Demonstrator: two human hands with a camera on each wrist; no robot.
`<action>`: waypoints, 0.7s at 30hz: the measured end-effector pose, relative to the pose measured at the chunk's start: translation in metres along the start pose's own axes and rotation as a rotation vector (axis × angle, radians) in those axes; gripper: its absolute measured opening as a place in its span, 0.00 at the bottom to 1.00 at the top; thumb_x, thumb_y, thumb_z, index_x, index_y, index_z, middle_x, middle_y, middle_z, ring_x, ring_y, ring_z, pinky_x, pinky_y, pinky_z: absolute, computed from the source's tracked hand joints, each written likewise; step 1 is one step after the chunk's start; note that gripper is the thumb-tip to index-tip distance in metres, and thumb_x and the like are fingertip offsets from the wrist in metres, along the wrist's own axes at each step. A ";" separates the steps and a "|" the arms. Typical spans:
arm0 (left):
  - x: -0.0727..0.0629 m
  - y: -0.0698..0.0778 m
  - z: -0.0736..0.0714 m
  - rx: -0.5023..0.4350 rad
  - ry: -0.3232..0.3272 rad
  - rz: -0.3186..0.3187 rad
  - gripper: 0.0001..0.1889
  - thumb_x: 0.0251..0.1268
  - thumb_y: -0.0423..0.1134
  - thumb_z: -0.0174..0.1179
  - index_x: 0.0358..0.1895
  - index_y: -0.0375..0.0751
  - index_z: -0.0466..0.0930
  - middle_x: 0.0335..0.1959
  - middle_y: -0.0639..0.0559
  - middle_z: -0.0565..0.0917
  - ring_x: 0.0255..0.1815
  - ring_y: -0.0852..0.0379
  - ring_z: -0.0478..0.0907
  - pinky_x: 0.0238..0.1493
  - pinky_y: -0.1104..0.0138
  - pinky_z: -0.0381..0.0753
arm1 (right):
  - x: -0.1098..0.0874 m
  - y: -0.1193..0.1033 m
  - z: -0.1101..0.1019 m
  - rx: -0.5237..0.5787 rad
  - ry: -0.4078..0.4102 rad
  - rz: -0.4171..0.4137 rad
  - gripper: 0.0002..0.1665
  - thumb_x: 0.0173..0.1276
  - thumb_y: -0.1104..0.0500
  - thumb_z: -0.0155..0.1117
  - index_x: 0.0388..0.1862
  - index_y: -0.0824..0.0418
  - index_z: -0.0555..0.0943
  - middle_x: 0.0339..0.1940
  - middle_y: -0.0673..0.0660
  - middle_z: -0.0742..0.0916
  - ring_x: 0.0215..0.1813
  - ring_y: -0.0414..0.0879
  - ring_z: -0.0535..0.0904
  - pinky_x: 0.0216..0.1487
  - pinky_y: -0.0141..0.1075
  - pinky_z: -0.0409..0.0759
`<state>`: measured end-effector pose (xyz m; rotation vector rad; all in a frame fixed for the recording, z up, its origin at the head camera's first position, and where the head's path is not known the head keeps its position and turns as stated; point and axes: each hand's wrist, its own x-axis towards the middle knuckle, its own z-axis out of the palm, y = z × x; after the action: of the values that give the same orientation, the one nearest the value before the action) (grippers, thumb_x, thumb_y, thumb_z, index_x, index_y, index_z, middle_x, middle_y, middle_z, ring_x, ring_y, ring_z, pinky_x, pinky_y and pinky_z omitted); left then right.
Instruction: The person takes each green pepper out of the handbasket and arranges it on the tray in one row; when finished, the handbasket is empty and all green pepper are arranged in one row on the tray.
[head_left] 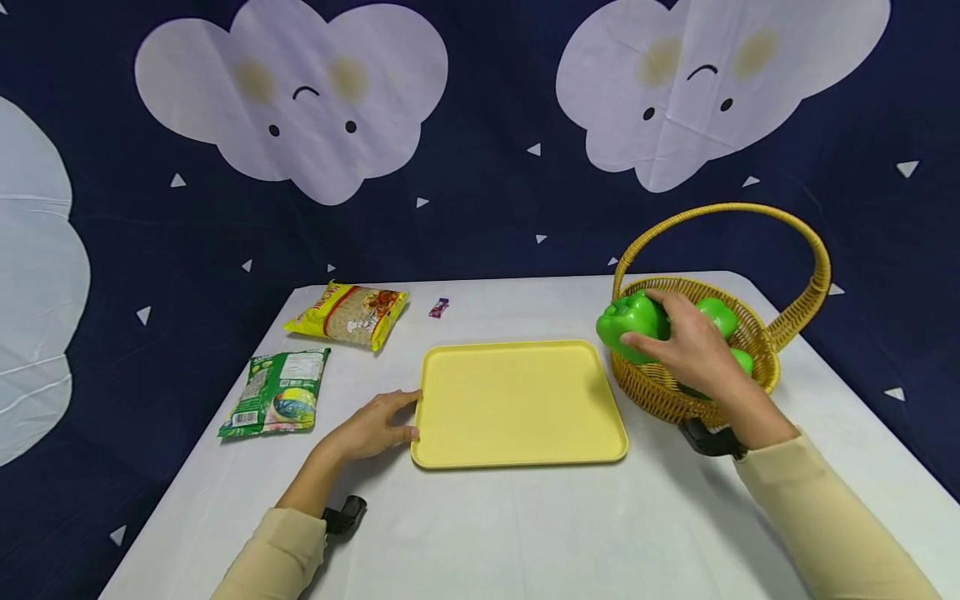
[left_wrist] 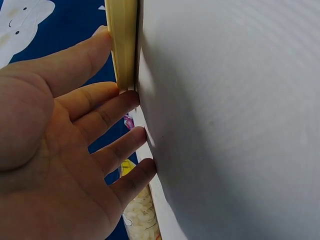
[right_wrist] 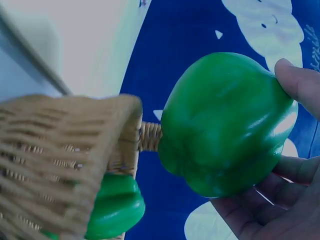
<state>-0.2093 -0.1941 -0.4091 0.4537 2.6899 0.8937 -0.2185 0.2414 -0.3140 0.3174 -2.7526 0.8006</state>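
Note:
My right hand [head_left: 697, 346] grips a green bell pepper [head_left: 633, 317] above the left rim of a wicker basket [head_left: 647, 396]. In the right wrist view, thumb and fingers lie on opposite sides of this pepper [right_wrist: 227, 125], higher than the basket wall [right_wrist: 55, 145]. More green peppers [head_left: 718, 315] lie inside the basket, partly hidden by the hand. My left hand [head_left: 371, 429] touches the left edge of a flat yellow tray [head_left: 517, 408]. The left wrist view has its thumb and fingers extended at the tray rim [left_wrist: 125, 45], lower fingertips against the white tabletop.
A yellow see-through food bag [head_left: 352, 315] and a green packet [head_left: 281, 393] lie on the left of the white table [head_left: 525, 533]. A small purple wrapped sweet [head_left: 438, 308] sits behind the tray. The basket's tall handle [head_left: 727, 207] arches over it. Behind hangs a dark blue cloud-patterned cloth [head_left: 495, 192].

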 end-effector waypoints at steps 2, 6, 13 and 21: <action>0.000 0.000 0.000 0.001 0.003 -0.004 0.35 0.60 0.41 0.63 0.70 0.38 0.62 0.70 0.37 0.64 0.73 0.35 0.55 0.73 0.42 0.54 | -0.001 -0.003 0.002 0.022 -0.002 -0.010 0.46 0.61 0.41 0.64 0.69 0.64 0.61 0.61 0.69 0.72 0.55 0.62 0.71 0.50 0.56 0.74; -0.001 0.000 0.000 0.006 0.005 0.001 0.35 0.60 0.41 0.63 0.70 0.38 0.62 0.70 0.36 0.64 0.73 0.34 0.55 0.72 0.42 0.54 | -0.003 -0.008 0.007 0.070 -0.010 -0.029 0.46 0.60 0.42 0.65 0.70 0.63 0.61 0.63 0.68 0.72 0.59 0.62 0.71 0.55 0.57 0.73; -0.002 0.001 0.001 -0.004 0.004 0.010 0.34 0.60 0.41 0.63 0.69 0.37 0.62 0.70 0.36 0.65 0.73 0.34 0.55 0.73 0.43 0.54 | -0.007 -0.019 0.020 0.162 -0.021 -0.062 0.46 0.59 0.45 0.68 0.70 0.63 0.61 0.64 0.66 0.72 0.60 0.61 0.72 0.58 0.56 0.74; -0.001 -0.001 0.003 -0.007 0.016 0.006 0.35 0.59 0.41 0.63 0.69 0.38 0.62 0.70 0.35 0.64 0.73 0.34 0.55 0.72 0.42 0.54 | -0.011 -0.030 0.040 0.243 -0.055 -0.095 0.46 0.59 0.46 0.68 0.70 0.62 0.61 0.64 0.63 0.73 0.59 0.59 0.74 0.58 0.54 0.76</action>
<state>-0.2074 -0.1937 -0.4112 0.4553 2.7000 0.9120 -0.2067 0.1961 -0.3353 0.5200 -2.6678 1.1173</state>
